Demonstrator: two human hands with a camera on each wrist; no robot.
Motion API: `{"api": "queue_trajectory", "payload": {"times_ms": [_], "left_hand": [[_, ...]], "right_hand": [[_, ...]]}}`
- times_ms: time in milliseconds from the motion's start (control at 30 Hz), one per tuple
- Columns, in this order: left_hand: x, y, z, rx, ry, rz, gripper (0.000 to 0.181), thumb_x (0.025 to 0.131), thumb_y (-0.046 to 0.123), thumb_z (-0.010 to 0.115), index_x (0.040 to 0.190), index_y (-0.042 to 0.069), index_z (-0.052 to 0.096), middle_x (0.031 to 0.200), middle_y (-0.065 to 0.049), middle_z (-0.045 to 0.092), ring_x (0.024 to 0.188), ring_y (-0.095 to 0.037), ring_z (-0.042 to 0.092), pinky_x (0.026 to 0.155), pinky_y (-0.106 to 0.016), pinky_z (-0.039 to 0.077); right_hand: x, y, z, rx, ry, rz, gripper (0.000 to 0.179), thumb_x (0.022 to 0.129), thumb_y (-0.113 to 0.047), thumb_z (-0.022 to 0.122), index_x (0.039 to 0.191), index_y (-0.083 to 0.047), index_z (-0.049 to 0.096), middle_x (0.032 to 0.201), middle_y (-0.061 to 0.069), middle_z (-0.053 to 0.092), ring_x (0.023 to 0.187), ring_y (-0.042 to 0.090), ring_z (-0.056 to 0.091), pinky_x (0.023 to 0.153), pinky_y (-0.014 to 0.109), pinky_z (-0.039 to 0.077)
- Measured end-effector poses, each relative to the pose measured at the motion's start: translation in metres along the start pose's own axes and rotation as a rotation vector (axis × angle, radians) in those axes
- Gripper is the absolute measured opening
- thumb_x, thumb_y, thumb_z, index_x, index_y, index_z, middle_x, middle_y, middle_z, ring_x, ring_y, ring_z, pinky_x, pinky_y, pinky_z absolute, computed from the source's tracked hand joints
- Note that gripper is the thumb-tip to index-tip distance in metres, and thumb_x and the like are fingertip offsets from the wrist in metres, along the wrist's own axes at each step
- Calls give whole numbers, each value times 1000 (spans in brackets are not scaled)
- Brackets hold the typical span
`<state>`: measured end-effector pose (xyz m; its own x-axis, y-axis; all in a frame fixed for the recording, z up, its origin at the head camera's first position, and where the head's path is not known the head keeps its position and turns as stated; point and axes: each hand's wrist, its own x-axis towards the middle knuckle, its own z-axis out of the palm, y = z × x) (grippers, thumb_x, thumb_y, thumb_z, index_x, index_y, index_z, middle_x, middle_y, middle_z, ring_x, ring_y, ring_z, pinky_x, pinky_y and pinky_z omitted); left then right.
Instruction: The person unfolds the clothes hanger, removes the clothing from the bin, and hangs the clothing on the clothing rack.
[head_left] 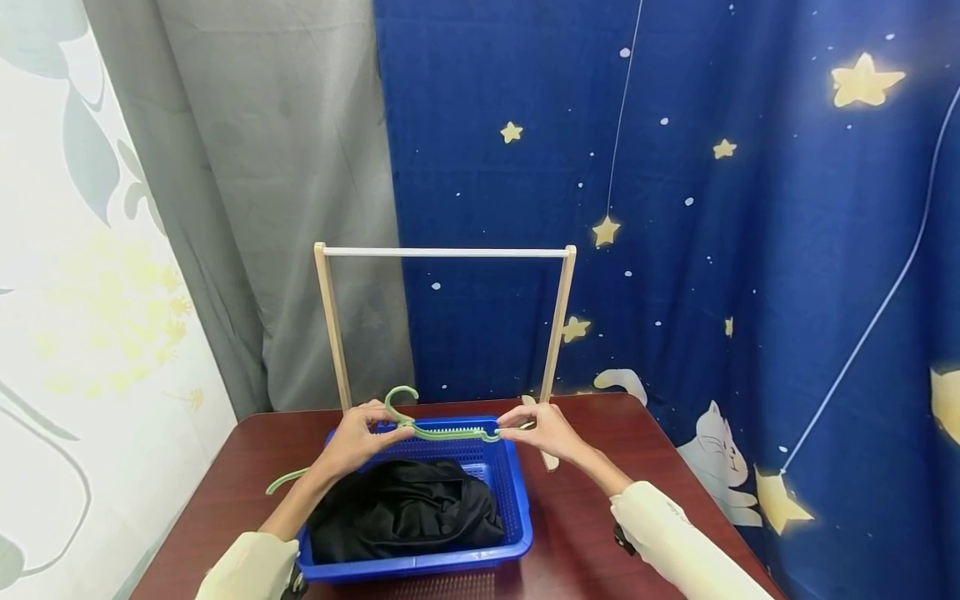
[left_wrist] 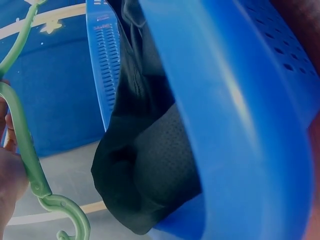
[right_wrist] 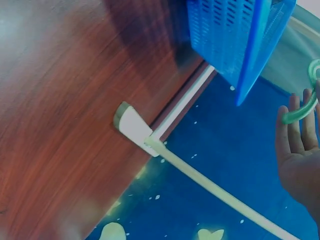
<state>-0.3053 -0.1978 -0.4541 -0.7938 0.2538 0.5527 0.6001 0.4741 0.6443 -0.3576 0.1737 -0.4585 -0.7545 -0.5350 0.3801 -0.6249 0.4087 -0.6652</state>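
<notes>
A light green clothes hanger (head_left: pixel 450 433) is held level over the back of a blue basket (head_left: pixel 521 500), its hook curling upward at the left. My left hand (head_left: pixel 358 442) pinches the hanger just beside the hook. At its other end, my right hand (head_left: pixel 551 429) pinches the tip between thumb and fingers. Part of the hanger (left_wrist: pixel 25 140) passes close by the left hand in the left wrist view. Black cloth (head_left: pixel 405 508) lies bunched inside the basket below both hands. A curved green piece (head_left: pixel 285 479) shows beyond the left forearm.
Behind the basket stands a wooden rack with a white crossbar (head_left: pixel 446 252) and two upright posts. Its right foot (right_wrist: pixel 135 127) rests on the reddish-brown table (head_left: pixel 585 517). Grey and blue star-patterned curtains (head_left: pixel 487 192) hang behind the table.
</notes>
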Motion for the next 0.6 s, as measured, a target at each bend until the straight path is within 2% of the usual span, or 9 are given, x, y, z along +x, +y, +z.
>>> {"api": "queue_trajectory", "payload": {"times_ms": [133, 233, 367, 433, 600], "left_hand": [[2, 1, 3, -12, -12, -11, 8, 87, 25, 87, 94, 26, 83, 88, 9, 66, 77, -25, 52, 65, -31, 43], [3, 3, 4, -27, -16, -25, 8, 87, 26, 87, 94, 26, 83, 89, 9, 67, 80, -32, 54, 67, -32, 43], [4, 5, 6, -27, -15, -30, 8, 87, 27, 87, 95, 26, 84, 88, 9, 67, 81, -32, 54, 69, -31, 43], [5, 6, 7, -29, -19, -32, 8, 87, 27, 86, 95, 26, 84, 88, 9, 67, 81, -31, 54, 69, -31, 43], [4, 5, 9, -36, -22, -19, 7, 88, 25, 86, 94, 24, 84, 87, 9, 67, 80, -31, 56, 67, -30, 43]], "right_hand": [[6, -6, 5, 8, -11, -60, 23, 92, -18, 82, 112, -8, 80, 104, 2, 79, 90, 14, 76, 79, 34, 61], [10, -11, 9, -2, -21, -78, 21, 92, -19, 82, 112, -12, 80, 104, -1, 80, 88, 10, 74, 78, 33, 60], [17, -19, 14, -14, -32, -94, 20, 92, -23, 82, 110, -16, 81, 103, -5, 79, 86, 7, 72, 73, 29, 57], [19, -23, 17, -4, -43, -96, 21, 92, -23, 82, 111, -14, 81, 103, -5, 79, 88, 8, 72, 73, 29, 57], [24, -34, 25, 36, -94, -64, 25, 93, -23, 80, 114, -9, 80, 107, -5, 79, 95, 8, 73, 84, 35, 59]]}}
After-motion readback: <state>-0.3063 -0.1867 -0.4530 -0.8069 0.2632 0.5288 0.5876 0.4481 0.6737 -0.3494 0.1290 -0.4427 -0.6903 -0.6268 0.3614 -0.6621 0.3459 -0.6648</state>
